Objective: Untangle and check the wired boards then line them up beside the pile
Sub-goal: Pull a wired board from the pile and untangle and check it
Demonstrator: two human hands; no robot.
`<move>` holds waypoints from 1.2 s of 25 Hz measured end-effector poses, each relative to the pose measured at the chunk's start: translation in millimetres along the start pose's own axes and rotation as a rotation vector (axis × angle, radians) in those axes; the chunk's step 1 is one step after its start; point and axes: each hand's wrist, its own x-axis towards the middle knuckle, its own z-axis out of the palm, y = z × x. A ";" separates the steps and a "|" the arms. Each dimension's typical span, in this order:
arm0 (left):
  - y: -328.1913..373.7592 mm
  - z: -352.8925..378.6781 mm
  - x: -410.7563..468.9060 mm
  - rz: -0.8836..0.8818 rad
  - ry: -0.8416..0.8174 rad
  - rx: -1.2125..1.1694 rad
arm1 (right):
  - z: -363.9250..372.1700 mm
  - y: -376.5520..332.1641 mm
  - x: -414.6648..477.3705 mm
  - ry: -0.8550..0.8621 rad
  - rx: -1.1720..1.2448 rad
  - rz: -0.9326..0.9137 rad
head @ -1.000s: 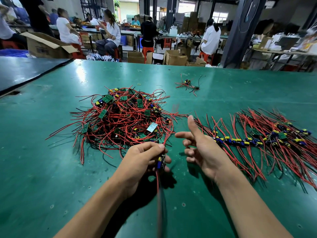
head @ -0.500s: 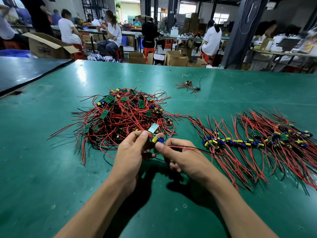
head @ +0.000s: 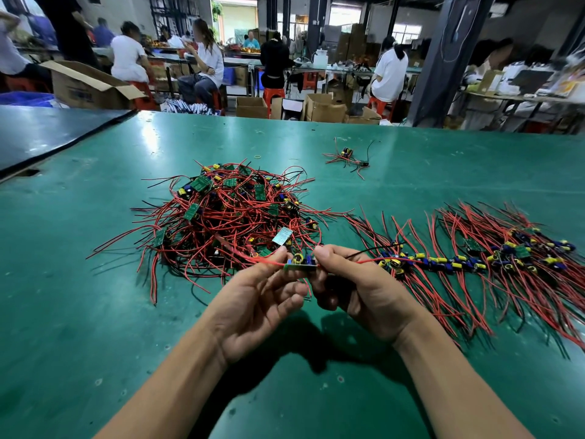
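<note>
We are sitting in an assembly workshop: workers (head: 129, 58) are crowding what seem long benches (head: 240, 61) among cardboard boxes (head: 323, 107).

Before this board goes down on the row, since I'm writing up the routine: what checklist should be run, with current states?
1. Board held at both ends: ok, the left hand and right hand pinch it.
2. Its leads free of the pile: cannot tell; the red lead on the left runs against the pile's edge.
3. Component side visible: ok, yellow and blue parts face up.
4. Open end of the row found: ok, it ends just right of the right hand.
5. Board free of faults: cannot tell, too small.
</note>
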 end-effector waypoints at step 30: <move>-33.5 -3.8 8.3 0.458 0.171 0.882 | -1.9 12.2 7.0 0.262 -0.485 0.161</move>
